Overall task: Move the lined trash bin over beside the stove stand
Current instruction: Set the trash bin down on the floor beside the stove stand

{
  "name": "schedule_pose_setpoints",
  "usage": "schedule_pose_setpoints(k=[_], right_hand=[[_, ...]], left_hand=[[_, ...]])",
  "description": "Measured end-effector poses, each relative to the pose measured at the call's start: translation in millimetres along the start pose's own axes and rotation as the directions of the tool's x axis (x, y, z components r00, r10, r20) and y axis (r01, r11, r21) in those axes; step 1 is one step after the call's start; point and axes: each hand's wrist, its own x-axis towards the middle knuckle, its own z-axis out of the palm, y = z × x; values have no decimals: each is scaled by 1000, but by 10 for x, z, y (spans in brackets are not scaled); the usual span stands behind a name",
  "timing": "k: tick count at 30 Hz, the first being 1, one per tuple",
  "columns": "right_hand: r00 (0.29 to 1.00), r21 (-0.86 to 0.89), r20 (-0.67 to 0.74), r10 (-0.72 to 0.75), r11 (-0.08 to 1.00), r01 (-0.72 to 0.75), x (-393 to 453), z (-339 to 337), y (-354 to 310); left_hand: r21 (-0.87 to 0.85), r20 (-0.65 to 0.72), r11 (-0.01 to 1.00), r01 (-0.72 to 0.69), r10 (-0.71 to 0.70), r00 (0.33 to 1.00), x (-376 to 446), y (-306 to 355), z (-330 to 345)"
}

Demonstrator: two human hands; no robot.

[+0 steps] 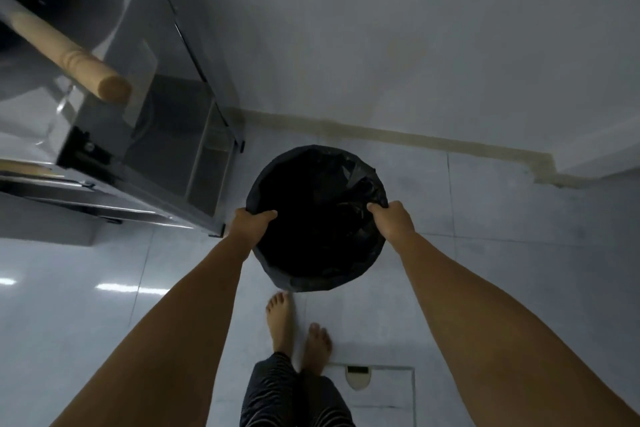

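A round trash bin (317, 184) lined with a black plastic bag sits in the middle of the head view, seen from straight above. My left hand (251, 224) grips its left rim and my right hand (394, 220) grips its right rim, fingers curled over the liner. The bin is just right of the metal stove stand (194, 135), close to the stand's near leg. Whether the bin rests on the floor or hangs above it cannot be told.
A wooden handle (74, 57) juts out from the stove top at upper left. A pale wall (415, 45) with a stained base strip runs behind the bin. My bare feet (298, 326) stand on the glossy tiled floor, near a square floor hatch (374, 388).
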Motion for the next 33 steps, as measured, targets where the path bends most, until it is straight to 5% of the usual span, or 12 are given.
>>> schedule_pose_setpoints(k=[12, 22, 28, 33], right_hand=[[1000, -54, -1, 12, 998, -12, 2029, 1091, 276], [999, -30, -49, -22, 999, 20, 2683, 1627, 448], [987, 144, -143, -74, 985, 95, 2680, 1845, 506], [881, -226, -334, -336, 936, 271, 2347, 2250, 1012]], left_hand=[[30, 8, 999, 19, -19, 1000, 2236, -533, 471], [68, -51, 998, 19, -16, 999, 2941, -922, 632], [169, -164, 980, -100, 128, 978, 2835, -1014, 773], [565, -210, 776, -279, 463, 861, 2633, -1457, 985]])
